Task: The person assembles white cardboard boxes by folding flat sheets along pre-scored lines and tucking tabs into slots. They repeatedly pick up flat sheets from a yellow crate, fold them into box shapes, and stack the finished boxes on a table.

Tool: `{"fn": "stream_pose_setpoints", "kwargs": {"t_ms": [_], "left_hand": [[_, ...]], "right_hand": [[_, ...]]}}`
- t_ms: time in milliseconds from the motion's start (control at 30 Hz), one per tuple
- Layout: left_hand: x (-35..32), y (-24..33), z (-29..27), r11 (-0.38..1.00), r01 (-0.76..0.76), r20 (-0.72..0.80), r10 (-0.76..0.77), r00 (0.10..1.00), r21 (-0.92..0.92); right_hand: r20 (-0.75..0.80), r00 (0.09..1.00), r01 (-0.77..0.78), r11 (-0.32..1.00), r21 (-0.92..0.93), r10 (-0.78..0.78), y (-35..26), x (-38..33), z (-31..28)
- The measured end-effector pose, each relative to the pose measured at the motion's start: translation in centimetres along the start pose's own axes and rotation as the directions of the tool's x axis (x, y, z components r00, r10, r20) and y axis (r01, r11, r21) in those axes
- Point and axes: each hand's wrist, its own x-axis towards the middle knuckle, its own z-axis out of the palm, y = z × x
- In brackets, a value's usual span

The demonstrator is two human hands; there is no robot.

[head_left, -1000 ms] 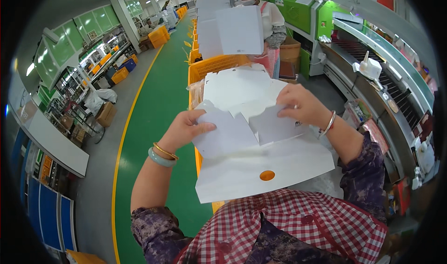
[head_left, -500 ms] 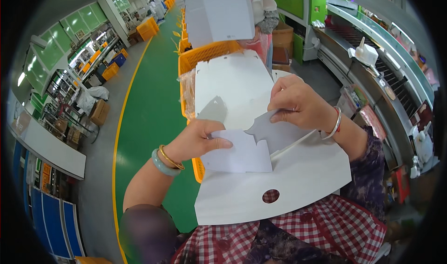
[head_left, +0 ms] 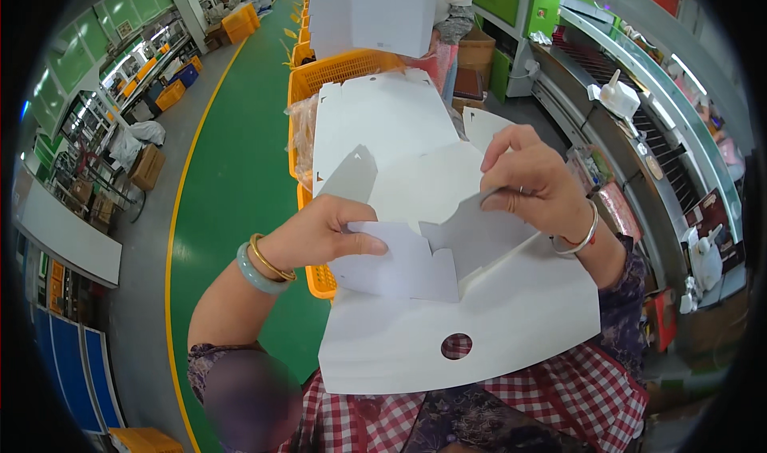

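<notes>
Floor: a green floor (head_left: 232,173) is stretching into the far part of the room, with a yellow line (head_left: 168,293) running along its left side.
Far side: a yellow basket (head_left: 343,68) is standing beyond the hands, with white sheets (head_left: 383,117) lying partly over it and a clear bag (head_left: 302,133) hanging at its left; a co-worker's sleeve (head_left: 455,28) is showing farther off.
White card (head_left: 391,341): it is lying between the two arms, its broad near part reaching over the checked apron (head_left: 523,397), which is showing through a round hole (head_left: 456,346).
Left hand (head_left: 339,233): it is pinching the left flap (head_left: 403,273), thumb on top.
Right hand (head_left: 539,185): it is pinching the right flap (head_left: 491,233) by its upper edge, thumb and fingers closed on it.
Flaps: their notched inner edges are meeting near the middle; whether they are locking together is hard to tell.
Weight and stiffness: the card is probably light and fairly stiff, bending mainly at its folds.
Weak spots: the narrow notches are likely creasing or tearing easily under force; the smooth face is perhaps a little slippery.
Best hold: the flaps' plain outer edges are looking safest, away from the notches and hole.
</notes>
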Motion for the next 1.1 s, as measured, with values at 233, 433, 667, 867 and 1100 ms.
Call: {"fn": "stream_pose_setpoints", "kwargs": {"t_ms": [233, 433, 667, 867, 1100], "left_hand": [[-0.1, 0.1, 0.2, 1.0, 0.015, 0.023, -0.016, 1.0, 0.012], [0.4, 1.1, 1.5, 0.992, -0.011, 0.156, -0.008, 0.988, 0.123], [1.1, 0.8, 1.0, 0.996, -0.088, 0.266, 0.083, 0.96, 0.01], [2.3, 2.0, 1.6, 0.996, -0.067, 0.326, 0.085, 0.942, -0.065], [2.5, 1.6, 2.9, 0.997, -0.04, 0.309, 0.017, 0.951, 0.067]], "right_hand": [[-0.005, 1.0, 0.002, 0.999, -0.032, -0.002, -0.9, -0.5, -0.6], [-0.102, 0.991, 0.073, 0.993, -0.09, -0.083, -0.6, -0.2, -0.5], [-0.139, 0.99, 0.021, 0.999, 0.048, -0.014, 0.3, -0.7, -0.5], [0.009, 0.983, 0.184, 0.982, -0.046, -0.184, -0.5, -0.4, -0.3], [0.141, 0.972, 0.206, 0.972, -0.115, -0.19, -1.1, -1.7, 1.8]]}}
